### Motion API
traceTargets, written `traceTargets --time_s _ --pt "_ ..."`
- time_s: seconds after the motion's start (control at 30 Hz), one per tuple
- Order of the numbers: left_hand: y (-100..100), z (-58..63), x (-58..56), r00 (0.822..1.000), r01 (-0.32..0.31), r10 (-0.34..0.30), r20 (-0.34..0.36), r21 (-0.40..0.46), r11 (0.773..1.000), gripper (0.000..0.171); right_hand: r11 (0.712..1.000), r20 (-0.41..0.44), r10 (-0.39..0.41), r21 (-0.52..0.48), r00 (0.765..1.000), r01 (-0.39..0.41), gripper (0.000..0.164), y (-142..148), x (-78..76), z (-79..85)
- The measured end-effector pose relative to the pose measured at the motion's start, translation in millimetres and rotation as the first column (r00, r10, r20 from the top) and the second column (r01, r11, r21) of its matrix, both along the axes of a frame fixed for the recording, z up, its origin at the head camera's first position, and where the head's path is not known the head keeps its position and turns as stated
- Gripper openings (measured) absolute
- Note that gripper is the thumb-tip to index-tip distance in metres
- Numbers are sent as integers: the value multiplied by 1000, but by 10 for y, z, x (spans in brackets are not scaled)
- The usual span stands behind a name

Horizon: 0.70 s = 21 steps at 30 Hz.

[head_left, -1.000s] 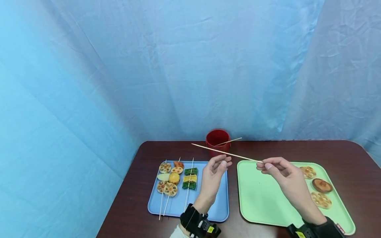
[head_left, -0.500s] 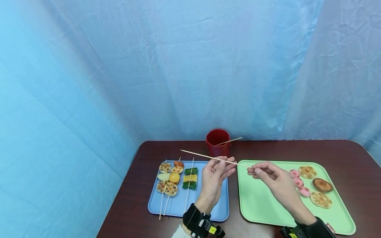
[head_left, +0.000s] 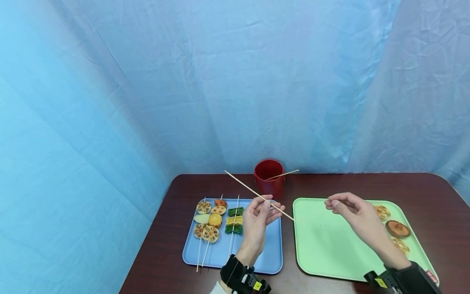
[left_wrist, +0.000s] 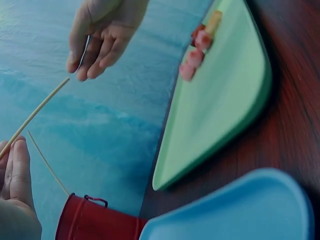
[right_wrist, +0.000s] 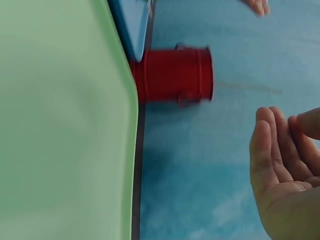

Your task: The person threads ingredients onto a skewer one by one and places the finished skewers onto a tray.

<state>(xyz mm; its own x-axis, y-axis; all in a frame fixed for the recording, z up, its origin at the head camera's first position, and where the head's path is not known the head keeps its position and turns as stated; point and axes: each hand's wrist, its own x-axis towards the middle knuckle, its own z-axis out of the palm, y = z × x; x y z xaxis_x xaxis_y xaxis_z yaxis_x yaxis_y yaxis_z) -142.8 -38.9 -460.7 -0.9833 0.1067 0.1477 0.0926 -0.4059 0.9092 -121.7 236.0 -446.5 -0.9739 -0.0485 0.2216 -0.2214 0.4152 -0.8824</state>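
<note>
In the head view my left hand (head_left: pixel 256 222) pinches a bamboo skewer (head_left: pixel 244 185) between thumb and fingers, above the blue tray (head_left: pixel 269 261). The bare stick slants from upper left down to the right, its lower end near the green tray's left edge. In the left wrist view the skewer (left_wrist: pixel 37 109) rises from the fingers towards my other hand, apart from it. My right hand (head_left: pixel 361 220) hovers over the green tray (head_left: pixel 319 253), holding nothing, its fingers loosely bent. In the right wrist view that hand (right_wrist: pixel 290 170) shows its thumb against a finger.
A red bucket (head_left: pixel 269 188) with one skewer (head_left: pixel 288 174) leaning out stands behind the trays. Loaded lotus-root skewers (head_left: pixel 210 234) and a green-and-yellow one (head_left: pixel 234 220) lie on the blue tray. Brown mushroom (head_left: pixel 398 229) and pink pieces (left_wrist: pixel 195 57) lie on the green tray.
The skewer has passed from my right hand to my left, and now tilts more steeply. My right hand first moved left to it, then let go and drew back right.
</note>
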Motion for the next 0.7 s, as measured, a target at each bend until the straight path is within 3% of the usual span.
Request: traceTargets --time_s 0.13,0.27,0.37,0.47,0.6,0.7 --pt "-62 -38 15 1000 23 -25 -15 -98 995 27 997 93 -13 72 996 6 33 234 -46 9" --pt "-111 -70 19 998 24 -34 -48 -208 978 26 998 229 20 54 973 -33 41 459 -69 29" --pt "-143 -86 23 996 20 -42 -77 -272 962 26 995 265 26 89 964 -51 44 603 -104 22" --pt "-185 -103 31 993 20 -54 -100 -313 950 26 971 219 -18 235 976 -35 44 716 -154 -9" --pt "-240 -127 31 991 10 -60 -123 -375 927 27 906 135 -71 423 988 7 37 811 -213 -80" --pt "-268 -150 28 990 1 -61 -126 -429 903 29 867 110 -76 499 991 11 31 850 -239 -121"
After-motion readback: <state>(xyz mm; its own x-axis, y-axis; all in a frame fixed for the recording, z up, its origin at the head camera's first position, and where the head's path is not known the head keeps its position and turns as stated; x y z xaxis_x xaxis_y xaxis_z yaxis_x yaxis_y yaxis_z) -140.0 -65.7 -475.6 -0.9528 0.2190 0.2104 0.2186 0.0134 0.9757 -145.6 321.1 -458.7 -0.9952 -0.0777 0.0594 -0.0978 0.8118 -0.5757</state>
